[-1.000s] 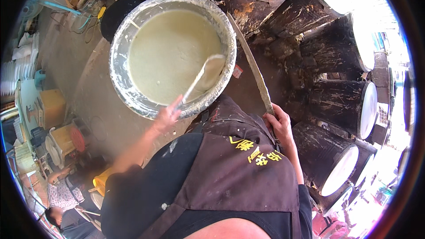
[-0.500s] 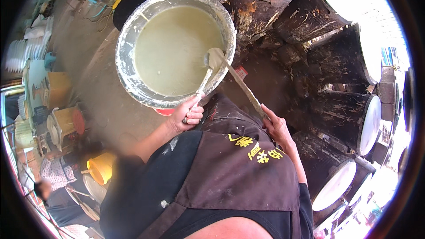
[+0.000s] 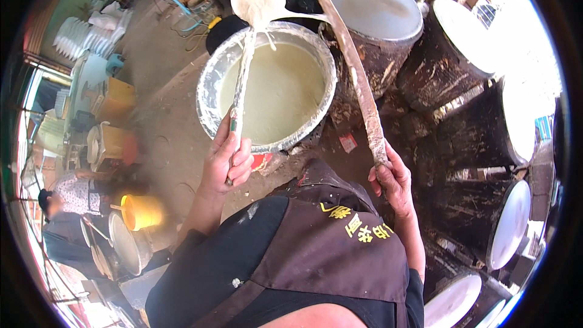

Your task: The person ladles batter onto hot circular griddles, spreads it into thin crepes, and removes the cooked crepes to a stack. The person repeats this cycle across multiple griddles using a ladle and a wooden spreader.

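My left hand (image 3: pixel 228 161) is wrapped round the handle of a ladle (image 3: pixel 245 73), which is held up over the far rim of a large round tub (image 3: pixel 331 79). Pale, creamy batter coats the ladle's round head. In my right hand (image 3: pixel 393 179) is a long, flat, slightly curved scraper (image 3: pixel 358 76), smeared with dried batter and raised right of the tub. A strand of batter stretches between the ladle head and the scraper near its tip. Thin pale liquid batter (image 3: pixel 282 91) fills much of the tub, whose rim is crusted white.
Dark, crusted drums with pale round tops (image 3: pixel 370 9) curve around my right side. At the far left a person (image 3: pixel 73 206) sits near a yellow bucket (image 3: pixel 141 212). Stacked white goods (image 3: pixel 73 36) lie at the far left, and a red-and-white packet (image 3: pixel 348 142) is on the floor.
Both hands have lifted the ladle and scraper up and away from the tub's near right rim. The tools have moved apart, with batter strung between them. The view has shifted too.
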{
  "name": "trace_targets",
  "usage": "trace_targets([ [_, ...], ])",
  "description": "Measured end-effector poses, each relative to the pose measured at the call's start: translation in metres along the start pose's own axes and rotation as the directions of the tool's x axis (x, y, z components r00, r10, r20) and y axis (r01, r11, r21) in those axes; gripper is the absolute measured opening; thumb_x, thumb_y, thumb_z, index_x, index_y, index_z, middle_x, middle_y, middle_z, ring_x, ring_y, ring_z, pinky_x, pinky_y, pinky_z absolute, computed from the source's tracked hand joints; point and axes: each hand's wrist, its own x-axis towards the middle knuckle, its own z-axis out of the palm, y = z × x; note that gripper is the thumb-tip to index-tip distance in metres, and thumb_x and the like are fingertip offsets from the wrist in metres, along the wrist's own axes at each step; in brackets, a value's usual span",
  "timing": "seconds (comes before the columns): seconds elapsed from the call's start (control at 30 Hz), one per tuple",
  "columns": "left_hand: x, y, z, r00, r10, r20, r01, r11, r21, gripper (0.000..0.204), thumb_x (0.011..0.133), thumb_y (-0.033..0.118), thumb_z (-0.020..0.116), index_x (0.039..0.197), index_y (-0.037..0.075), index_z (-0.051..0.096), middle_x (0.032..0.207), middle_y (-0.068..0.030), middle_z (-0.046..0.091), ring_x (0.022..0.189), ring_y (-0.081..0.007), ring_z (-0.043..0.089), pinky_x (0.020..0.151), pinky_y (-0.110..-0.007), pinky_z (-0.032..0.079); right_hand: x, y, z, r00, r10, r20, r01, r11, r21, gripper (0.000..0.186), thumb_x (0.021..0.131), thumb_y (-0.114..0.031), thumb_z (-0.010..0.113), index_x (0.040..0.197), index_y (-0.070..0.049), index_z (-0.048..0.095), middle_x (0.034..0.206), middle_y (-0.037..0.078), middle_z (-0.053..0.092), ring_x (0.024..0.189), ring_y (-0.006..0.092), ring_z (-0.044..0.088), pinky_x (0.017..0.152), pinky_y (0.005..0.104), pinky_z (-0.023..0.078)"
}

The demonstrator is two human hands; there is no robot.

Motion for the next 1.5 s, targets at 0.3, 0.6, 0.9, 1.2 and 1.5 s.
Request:
trace_targets([
  [0.3, 0.051, -0.025, -0.033, 0.971, -0.141, -0.192, 0.089, 0.963, -0.256, 0.036, 0.102, 0.024, 0.043, 0.138, 0.031, 0.040, 0.069, 0.0011, 0.042, 0.044, -0.0052, 0.038, 0.033, -0.019, 0.035, 0.070, 0.008, 0.022, 0.899, 0.368, 0.235, -0.311, 0.917, -0.249, 0.049, 0.093, -0.009, 0.055, 0.141, -0.011, 0.046, 0.071, 0.003, 0.061, 0.054, 0.0074, 0.052, 0.046, 0.0243, 0.044],
  [0.6, 0.106, -0.012, -0.035, 0.946, -0.302, -0.115, 0.262, 0.925, -0.276, 0.041, 0.102, 0.024, 0.045, 0.142, 0.031, 0.036, 0.067, 0.0020, 0.040, 0.044, -0.0041, 0.037, 0.034, -0.018, 0.034, 0.125, 0.033, 0.026, 0.949, -0.310, 0.053, 0.246, 0.626, -0.740, 0.046, 0.087, -0.006, 0.063, 0.131, -0.017, 0.057, 0.090, 0.023, 0.066, 0.076, 0.0382, 0.066, 0.066, 0.0401, 0.053],
  [0.9, 0.241, -0.028, 0.038, 0.926, -0.365, 0.091, 0.365, 0.931, 0.020, 0.043, 0.103, 0.028, 0.042, 0.144, 0.027, 0.032, 0.066, 0.0016, 0.039, 0.043, -0.0048, 0.036, 0.032, -0.019, 0.033, 0.146, -0.020, -0.081, 0.948, -0.289, -0.131, 0.051, 0.548, -0.835, 0.055, 0.084, 0.001, 0.060, 0.136, -0.011, 0.051, 0.115, 0.021, 0.064, 0.103, 0.0352, 0.064, 0.087, 0.0369, 0.051],
  [1.2, 0.430, -0.138, 0.153, 0.996, -0.088, 0.002, 0.070, 0.806, 0.588, 0.036, 0.099, 0.017, 0.046, 0.133, 0.006, 0.044, 0.064, -0.0017, 0.048, 0.041, -0.0084, 0.042, 0.033, -0.024, 0.037, 0.220, -0.081, -0.221, 0.905, -0.385, -0.180, 0.022, 0.466, -0.885, 0.060, 0.081, -0.004, 0.064, 0.138, -0.016, 0.049, 0.093, 0.021, 0.063, 0.084, 0.0370, 0.063, 0.075, 0.0425, 0.052],
  [1.5, 0.498, -0.122, 0.140, 0.926, 0.348, 0.145, -0.096, -0.154, 0.983, 0.043, 0.087, 0.010, 0.057, 0.130, 0.012, 0.054, 0.087, -0.0144, 0.066, 0.075, -0.0272, 0.066, 0.069, -0.043, 0.054, 0.264, -0.031, -0.280, 0.938, -0.215, -0.273, -0.156, 0.440, -0.884, 0.059, 0.082, -0.004, 0.060, 0.139, -0.016, 0.047, 0.092, 0.022, 0.062, 0.084, 0.0396, 0.062, 0.077, 0.0450, 0.050],
])
